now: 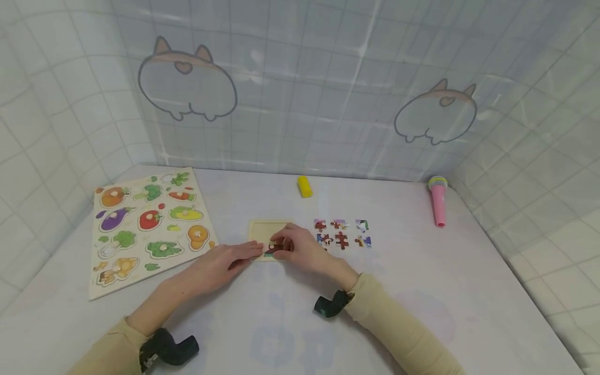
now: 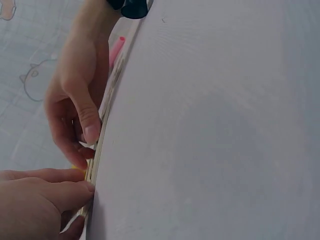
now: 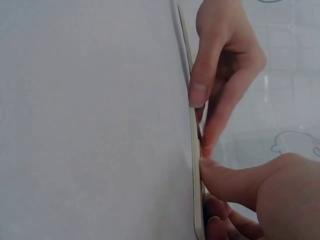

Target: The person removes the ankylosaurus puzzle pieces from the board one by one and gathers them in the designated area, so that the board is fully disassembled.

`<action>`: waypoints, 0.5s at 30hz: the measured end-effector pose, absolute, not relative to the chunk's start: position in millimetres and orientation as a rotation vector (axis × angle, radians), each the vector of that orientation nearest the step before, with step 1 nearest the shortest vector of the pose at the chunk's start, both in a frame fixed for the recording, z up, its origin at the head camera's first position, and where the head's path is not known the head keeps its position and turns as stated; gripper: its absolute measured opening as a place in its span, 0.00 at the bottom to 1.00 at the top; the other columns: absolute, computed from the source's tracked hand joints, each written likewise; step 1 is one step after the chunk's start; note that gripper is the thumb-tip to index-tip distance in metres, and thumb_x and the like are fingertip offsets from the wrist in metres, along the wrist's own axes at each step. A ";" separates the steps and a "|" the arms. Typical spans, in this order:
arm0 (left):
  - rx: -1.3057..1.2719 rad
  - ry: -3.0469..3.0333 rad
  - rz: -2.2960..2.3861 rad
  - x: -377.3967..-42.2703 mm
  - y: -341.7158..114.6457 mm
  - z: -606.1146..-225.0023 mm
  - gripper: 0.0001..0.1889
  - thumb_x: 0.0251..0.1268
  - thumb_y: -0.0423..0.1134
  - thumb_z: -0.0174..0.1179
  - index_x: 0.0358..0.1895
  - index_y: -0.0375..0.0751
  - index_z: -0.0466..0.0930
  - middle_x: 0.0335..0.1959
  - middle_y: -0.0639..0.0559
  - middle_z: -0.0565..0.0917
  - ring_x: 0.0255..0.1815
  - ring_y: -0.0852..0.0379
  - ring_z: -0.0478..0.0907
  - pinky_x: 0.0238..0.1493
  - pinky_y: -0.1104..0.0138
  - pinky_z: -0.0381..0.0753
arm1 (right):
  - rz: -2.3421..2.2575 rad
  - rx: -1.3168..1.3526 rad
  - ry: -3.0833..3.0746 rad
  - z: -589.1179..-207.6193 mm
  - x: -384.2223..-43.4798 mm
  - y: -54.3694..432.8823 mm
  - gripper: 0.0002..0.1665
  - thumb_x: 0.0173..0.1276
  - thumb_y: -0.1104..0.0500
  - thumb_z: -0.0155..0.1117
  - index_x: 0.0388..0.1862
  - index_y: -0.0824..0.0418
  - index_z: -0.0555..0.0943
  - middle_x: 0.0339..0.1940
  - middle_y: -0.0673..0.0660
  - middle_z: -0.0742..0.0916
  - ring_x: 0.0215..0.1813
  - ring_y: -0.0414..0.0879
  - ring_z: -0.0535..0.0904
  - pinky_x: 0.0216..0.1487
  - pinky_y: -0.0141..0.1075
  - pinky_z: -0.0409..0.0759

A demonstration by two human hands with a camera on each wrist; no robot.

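Note:
A small pale wooden puzzle tray [image 1: 255,225] lies on the table, with a dark reddish-brown puzzle piece [image 1: 274,249] near its lower edge. My left hand [image 1: 220,265] reaches in from the left, its fingers fairly straight and the tips resting by that piece. Over the tray's right side, my right hand [image 1: 302,250] has thumb and fingers curled and pinches at the puzzle piece. Its fingers hide part of the tray. In the right wrist view, the right thumb [image 3: 225,177] sits at the tray's thin edge [image 3: 196,200]. To the right lie several loose jigsaw pieces [image 1: 341,240].
A large vegetable puzzle board [image 1: 140,250] lies at the left. A yellow block [image 1: 304,186] stands at the back, and a pink toy microphone [image 1: 438,205] lies at the back right. Tile-patterned curtains [image 1: 300,104] enclose the table [image 1: 422,250].

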State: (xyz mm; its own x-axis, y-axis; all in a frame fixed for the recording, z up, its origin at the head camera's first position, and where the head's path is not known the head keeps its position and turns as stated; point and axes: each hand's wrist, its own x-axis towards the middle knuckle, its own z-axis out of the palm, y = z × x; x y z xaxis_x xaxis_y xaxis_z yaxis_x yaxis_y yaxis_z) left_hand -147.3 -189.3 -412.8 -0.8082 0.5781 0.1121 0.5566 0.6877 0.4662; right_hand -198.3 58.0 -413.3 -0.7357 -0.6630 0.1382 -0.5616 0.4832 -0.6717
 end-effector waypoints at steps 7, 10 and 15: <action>0.799 2.925 0.710 -146.8 -190.4 -413.1 0.28 0.71 0.42 0.62 0.71 0.39 0.70 0.75 0.45 0.67 0.77 0.45 0.62 0.70 0.49 0.69 | -1.078 -1.087 2.570 -415.5 -199.1 57.9 0.17 0.69 0.62 0.68 0.55 0.63 0.83 0.44 0.56 0.81 0.38 0.42 0.76 0.39 0.28 0.76; 0.739 2.922 0.673 -145.3 -190.0 -412.9 0.29 0.72 0.44 0.61 0.72 0.38 0.69 0.77 0.44 0.65 0.77 0.44 0.61 0.71 0.49 0.68 | -1.072 -1.113 2.574 -417.0 -199.5 57.6 0.17 0.69 0.62 0.68 0.55 0.63 0.83 0.43 0.55 0.81 0.37 0.41 0.75 0.39 0.27 0.77; 0.749 2.933 0.635 -143.2 -188.9 -412.7 0.28 0.73 0.44 0.60 0.72 0.36 0.69 0.77 0.43 0.65 0.77 0.44 0.62 0.71 0.48 0.69 | -1.058 -1.142 2.587 -418.2 -200.5 57.7 0.16 0.69 0.61 0.68 0.55 0.63 0.83 0.43 0.55 0.81 0.37 0.41 0.75 0.39 0.27 0.76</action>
